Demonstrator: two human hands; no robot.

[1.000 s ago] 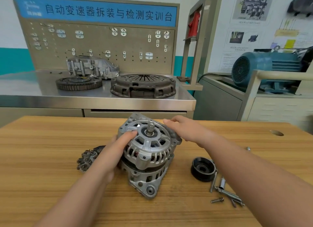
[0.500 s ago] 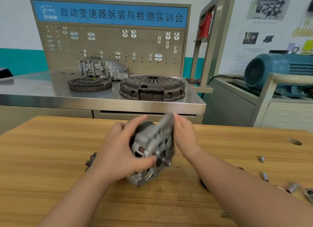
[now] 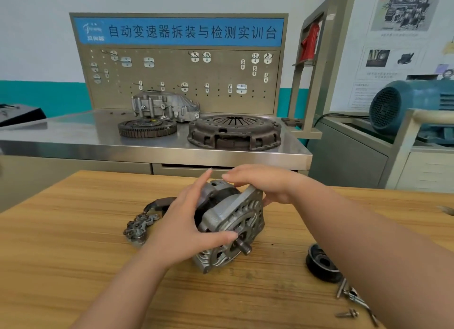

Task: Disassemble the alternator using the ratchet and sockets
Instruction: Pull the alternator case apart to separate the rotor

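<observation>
Holding one alternator (image 3: 228, 228) in two hands, at the middle of one wooden table (image 3: 73, 255). Tipped on its edge, lower rim down at the tabletop, slotted front face turned toward the camera and to the right, with one bare shaft stub (image 3: 243, 248) sticking out of it. Clamped from the left by the left hand (image 3: 181, 228): thumb laid across the front face just above the stub, four fingers stretched up along the rear side. Gripped from above by the right hand (image 3: 265, 183): fingers flat over the top, thumb tucked against the right rim. Hands apart from each other, fingertips near at the top, not touching.

Left of the alternator, partly behind the left hand: two loose parts, one dark metal cluster (image 3: 138, 226) and one brown curved cover (image 3: 159, 203) just beyond it. To the right, partly hidden by the right arm (image 3: 368, 230): one black pulley (image 3: 321, 264). Nearer the table's edge, a few loose fasteners (image 3: 351, 312), perhaps three or four, too crowded and too covered by the arm to count surely.

Beyond the table, one steel bench (image 3: 73, 137) bearing three parts: one toothed ring (image 3: 147, 128), one clutch cover (image 3: 233, 132), and one grey housing (image 3: 164, 106) behind the ring. Behind these, one pegboard (image 3: 184, 75) topped by one blue sign (image 3: 181, 31). Far right, one blue motor (image 3: 412, 102).
</observation>
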